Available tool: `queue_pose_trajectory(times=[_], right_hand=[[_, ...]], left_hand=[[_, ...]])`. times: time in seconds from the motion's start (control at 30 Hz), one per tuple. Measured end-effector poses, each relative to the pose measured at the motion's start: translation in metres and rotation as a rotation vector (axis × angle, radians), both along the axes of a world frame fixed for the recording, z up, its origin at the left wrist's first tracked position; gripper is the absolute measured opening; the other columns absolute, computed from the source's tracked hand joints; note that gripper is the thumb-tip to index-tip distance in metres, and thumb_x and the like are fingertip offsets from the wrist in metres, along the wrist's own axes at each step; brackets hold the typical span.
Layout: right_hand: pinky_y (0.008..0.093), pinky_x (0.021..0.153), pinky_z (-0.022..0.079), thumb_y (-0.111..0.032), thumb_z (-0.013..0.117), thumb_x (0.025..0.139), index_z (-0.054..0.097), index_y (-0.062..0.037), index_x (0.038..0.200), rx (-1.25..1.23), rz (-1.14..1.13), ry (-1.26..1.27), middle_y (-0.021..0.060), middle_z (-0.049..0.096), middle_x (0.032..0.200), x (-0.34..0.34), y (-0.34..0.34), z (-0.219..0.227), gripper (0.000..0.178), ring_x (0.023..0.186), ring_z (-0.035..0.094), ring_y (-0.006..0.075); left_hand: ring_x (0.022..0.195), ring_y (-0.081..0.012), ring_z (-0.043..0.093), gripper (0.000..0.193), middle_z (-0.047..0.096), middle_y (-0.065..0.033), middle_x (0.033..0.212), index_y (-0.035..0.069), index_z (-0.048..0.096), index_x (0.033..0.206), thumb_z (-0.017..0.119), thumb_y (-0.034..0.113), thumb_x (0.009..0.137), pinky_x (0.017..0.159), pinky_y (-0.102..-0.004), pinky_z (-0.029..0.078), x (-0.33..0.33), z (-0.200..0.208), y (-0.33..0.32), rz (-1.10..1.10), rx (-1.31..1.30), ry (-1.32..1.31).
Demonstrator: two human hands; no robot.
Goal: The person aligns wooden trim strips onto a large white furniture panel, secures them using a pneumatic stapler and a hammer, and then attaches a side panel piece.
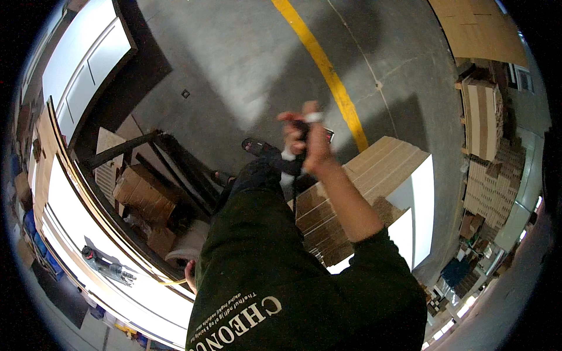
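My right hand is held out over the floor in front of me, blurred by motion. Its fingers curl round a small dark object with white parts beside it, whose kind I cannot make out. Low on the left, only a few fingers of my left hand show past my dark shirt, at the near edge of the workbench. Their grip is hidden by my body. Close to them runs a thin yellow cord. A dark grey power tool lies on a white panel on the bench.
To my right stands a stack of boards with a white sheet on it. Under the bench are a cardboard box and dark metal bars. White door-like panels lie far left. A yellow line crosses the concrete floor; more stacked boards stand far right.
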State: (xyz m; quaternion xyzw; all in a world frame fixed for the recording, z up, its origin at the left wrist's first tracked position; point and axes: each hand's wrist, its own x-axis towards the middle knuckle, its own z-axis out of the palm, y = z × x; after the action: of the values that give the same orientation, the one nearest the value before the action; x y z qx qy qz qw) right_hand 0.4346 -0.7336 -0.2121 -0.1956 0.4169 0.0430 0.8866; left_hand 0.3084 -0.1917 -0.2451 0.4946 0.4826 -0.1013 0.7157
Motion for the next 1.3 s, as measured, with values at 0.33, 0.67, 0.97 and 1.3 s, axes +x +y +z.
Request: queue_pose_trajectory(times=[0.33, 0.67, 0.97, 1.3], right_hand=[[0.0230, 0.040, 0.029, -0.023, 0.054, 0.093, 0.056, -0.0118, 0.076, -0.643, -0.992, 0.173, -0.0044, 0.041, 0.054, -0.177, -0.120, 0.068, 0.021, 0.044, 0.037, 0.0067], [0.0227, 0.043, 0.028, -0.027, 0.056, 0.094, 0.060, -0.0102, 0.091, -0.493, -0.705, -0.193, -0.0056, 0.036, 0.054, -0.163, -0.129, 0.091, 0.018, 0.045, 0.033, 0.0064], [0.0209, 0.041, 0.032, -0.027, 0.061, 0.091, 0.059, -0.0108, 0.093, -0.369, -0.095, -0.333, -0.0073, 0.041, 0.058, -0.035, -0.071, 0.078, 0.016, 0.046, 0.036, 0.0036], [0.0276, 0.036, 0.032, -0.037, 0.037, 0.103, 0.053, -0.0099, 0.094, -0.083, 0.868, -0.164, -0.0006, 0.041, 0.053, 0.073, 0.032, 0.032, 0.032, 0.041, 0.033, 0.0108]], left_hand=[[0.090, -0.0194, 0.057, 0.018, 0.064, -0.0064, 0.094, 0.006, 0.065, 0.092, 0.059, 0.022, 0.088, 0.082, -0.0340, 0.046, 0.025, -0.027, 0.028, -0.065, -0.034, 0.046], [0.071, -0.0143, 0.055, 0.017, 0.061, -0.0029, 0.079, 0.010, 0.064, 0.086, 0.060, 0.026, 0.088, 0.065, -0.0299, 0.047, 0.066, -0.010, 0.000, -0.188, -0.040, 0.104], [0.047, -0.0087, 0.035, 0.020, 0.039, 0.0052, 0.060, 0.015, 0.050, 0.080, 0.060, 0.031, 0.086, 0.043, -0.0241, 0.031, 0.027, 0.066, 0.018, 0.374, 0.381, 0.121], [0.040, -0.0056, 0.029, 0.016, 0.034, 0.0056, 0.055, 0.012, 0.051, 0.084, 0.060, 0.023, 0.091, 0.038, -0.0221, 0.026, -0.117, 0.146, 0.062, 0.960, 0.323, -0.371]])
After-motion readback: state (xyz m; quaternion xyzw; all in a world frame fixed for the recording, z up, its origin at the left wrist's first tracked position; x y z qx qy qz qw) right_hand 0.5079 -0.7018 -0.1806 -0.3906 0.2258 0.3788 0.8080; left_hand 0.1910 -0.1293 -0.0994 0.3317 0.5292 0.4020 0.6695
